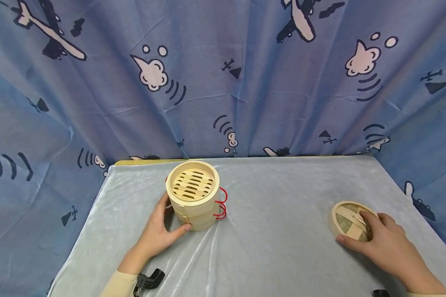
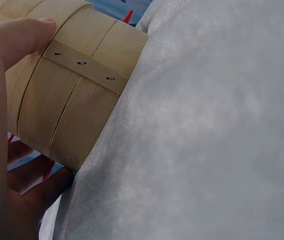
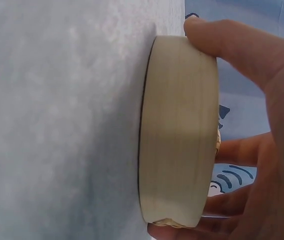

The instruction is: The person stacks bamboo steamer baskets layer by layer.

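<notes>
A stack of bamboo steamer baskets (image 1: 193,198) stands upright at the left of the cloth, its slatted top basket uncovered and red loops (image 1: 222,203) on its side. My left hand (image 1: 157,235) grips the stack around its side, thumb in front and fingers behind; the left wrist view shows the stapled wooden wall (image 2: 76,70) close up. Over at the right, my right hand (image 1: 386,243) holds the round bamboo steamer lid (image 1: 351,222) by its rim, woven top up. In the right wrist view the lid's smooth side band (image 3: 179,130) lies between thumb and fingers, close over the cloth.
A pale grey cloth (image 1: 275,231) covers the table, with a yellow strip (image 1: 145,162) showing at its back left edge. Behind it hangs a blue curtain (image 1: 208,82) printed with planes and clouds. A black wrist strap (image 1: 148,281) is on the left forearm.
</notes>
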Demonstrator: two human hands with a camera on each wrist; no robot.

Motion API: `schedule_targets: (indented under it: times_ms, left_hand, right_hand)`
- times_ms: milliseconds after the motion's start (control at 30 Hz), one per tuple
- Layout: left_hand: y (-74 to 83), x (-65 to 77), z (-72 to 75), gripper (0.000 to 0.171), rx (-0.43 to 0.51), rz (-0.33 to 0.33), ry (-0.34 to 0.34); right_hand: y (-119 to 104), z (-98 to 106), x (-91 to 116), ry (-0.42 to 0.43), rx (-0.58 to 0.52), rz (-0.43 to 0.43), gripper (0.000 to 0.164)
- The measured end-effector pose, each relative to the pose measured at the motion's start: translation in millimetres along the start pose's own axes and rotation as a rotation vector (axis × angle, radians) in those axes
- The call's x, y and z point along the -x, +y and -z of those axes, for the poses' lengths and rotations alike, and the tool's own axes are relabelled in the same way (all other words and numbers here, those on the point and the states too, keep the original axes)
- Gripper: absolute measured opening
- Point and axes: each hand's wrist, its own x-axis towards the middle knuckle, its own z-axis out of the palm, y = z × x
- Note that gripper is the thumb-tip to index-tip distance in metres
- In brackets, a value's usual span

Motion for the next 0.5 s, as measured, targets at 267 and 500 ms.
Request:
schedule_targets:
  times_ms: [267, 500]
  left_hand:
    - [0.6, 0.9, 0.6, 0.123, -0.01, 0.002, 0.002]
    - [0.1, 0.2, 1.0, 0.123, -0.016, 0.005, 0.001]
  right_hand:
    - [-5.0, 0.9, -3.8, -0.018, -0.012, -0.016, 0.127]
    - [-10.2, 2.3, -6.5, 0.014, -0.044, 0.008, 0.129]
